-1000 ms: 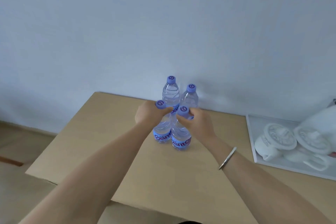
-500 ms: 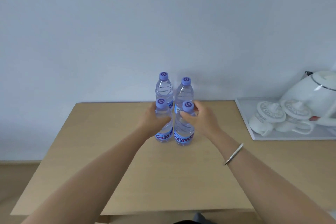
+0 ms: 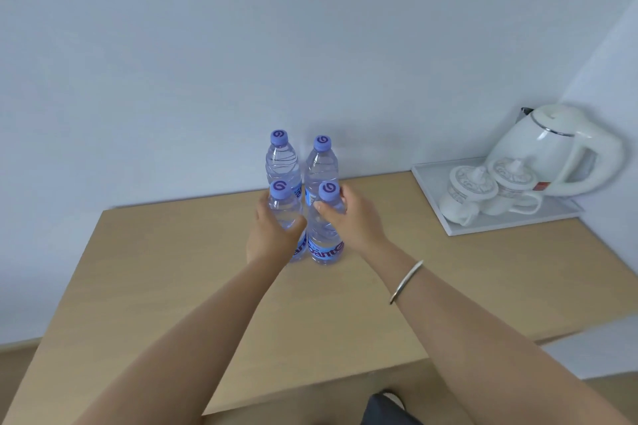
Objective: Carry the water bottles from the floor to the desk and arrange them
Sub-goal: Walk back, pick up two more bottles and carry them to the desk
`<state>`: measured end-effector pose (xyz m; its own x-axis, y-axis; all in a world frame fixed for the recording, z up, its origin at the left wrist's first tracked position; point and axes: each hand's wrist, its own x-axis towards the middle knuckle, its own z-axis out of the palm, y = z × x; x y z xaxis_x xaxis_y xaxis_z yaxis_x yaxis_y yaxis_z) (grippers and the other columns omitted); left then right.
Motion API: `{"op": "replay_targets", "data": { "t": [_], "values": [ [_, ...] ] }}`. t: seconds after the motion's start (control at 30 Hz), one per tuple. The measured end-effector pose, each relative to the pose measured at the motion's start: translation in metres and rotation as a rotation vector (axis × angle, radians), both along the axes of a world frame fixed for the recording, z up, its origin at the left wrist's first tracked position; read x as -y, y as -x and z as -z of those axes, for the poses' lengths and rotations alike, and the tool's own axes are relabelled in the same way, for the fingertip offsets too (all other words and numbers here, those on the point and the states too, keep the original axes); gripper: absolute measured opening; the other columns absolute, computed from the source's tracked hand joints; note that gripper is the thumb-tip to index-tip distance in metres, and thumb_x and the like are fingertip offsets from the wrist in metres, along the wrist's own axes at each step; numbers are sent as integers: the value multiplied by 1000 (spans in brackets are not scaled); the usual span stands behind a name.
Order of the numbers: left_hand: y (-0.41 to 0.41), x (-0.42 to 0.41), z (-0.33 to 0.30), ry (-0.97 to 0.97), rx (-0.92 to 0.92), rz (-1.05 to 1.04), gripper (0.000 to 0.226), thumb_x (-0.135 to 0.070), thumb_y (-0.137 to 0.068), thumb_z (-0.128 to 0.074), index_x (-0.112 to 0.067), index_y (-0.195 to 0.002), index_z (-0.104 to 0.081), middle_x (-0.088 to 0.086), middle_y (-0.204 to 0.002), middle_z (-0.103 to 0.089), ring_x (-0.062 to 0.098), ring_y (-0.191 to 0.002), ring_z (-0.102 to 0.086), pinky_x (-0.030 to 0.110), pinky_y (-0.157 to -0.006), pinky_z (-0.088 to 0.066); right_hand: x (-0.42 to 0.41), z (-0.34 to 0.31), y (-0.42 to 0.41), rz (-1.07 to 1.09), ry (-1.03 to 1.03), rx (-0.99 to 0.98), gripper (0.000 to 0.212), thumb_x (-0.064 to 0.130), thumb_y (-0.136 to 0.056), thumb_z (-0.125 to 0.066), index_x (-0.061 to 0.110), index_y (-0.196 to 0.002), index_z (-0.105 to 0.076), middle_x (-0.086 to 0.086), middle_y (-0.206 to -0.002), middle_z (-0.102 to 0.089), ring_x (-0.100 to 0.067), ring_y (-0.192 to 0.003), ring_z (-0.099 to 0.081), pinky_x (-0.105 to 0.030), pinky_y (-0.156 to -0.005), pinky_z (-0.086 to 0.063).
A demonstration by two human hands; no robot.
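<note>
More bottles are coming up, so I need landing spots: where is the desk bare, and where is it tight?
Bare: the desk left of the four bottles to its left edge, the near strip around the forearms, and the gap between the front right bottle and the tray. Crowded: the tray, filled by the kettle and two cups, and the cluster held by the left hand and right hand.

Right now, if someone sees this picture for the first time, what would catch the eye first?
Four water bottles with purple caps stand in a tight square near the wall on the wooden desk; the left hand wraps the front left bottle, the right hand the front right bottle. At the right, a white kettle and two lidded cups sit on a tray.
</note>
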<state>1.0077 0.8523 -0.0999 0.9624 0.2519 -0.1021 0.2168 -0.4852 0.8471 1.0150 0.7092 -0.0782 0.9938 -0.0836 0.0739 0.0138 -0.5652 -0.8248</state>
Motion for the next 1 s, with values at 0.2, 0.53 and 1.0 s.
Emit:
{"op": "replay_targets", "data": {
  "t": [0.2,0.53,1.0],
  "values": [
    [42,17,47,-44,-326,-60,65,-35,-78,-62,-9,-133,-37,11,-132,-43,30,-120,-46,43,-101,-41,14,-4,19,-102,96,-34,46,43,-88,-57,13,-123,-52,-6,-122,-59,-24,-113,-54,-36,-91,-44],
    [63,170,25,-310,-458,500,60,-34,-86,-56,-3,-134,-41,17,-137,-43,31,-124,-45,35,-99,-42,164,9,109,96,125,-180,27,20,-87,-54,1,-103,-61,-13,-101,-66,-29,-98,-59,-40,-88,-47],
    [216,525,-3,-443,-209,1263,49,-38,-91,-50,-12,-132,-48,3,-137,-49,22,-120,-52,26,-89,-38,456,17,342,655,62,-366,22,22,-92,-50,9,-104,-63,-5,-105,-65,-23,-98,-60,-34,-84,-50]
  ]
}}
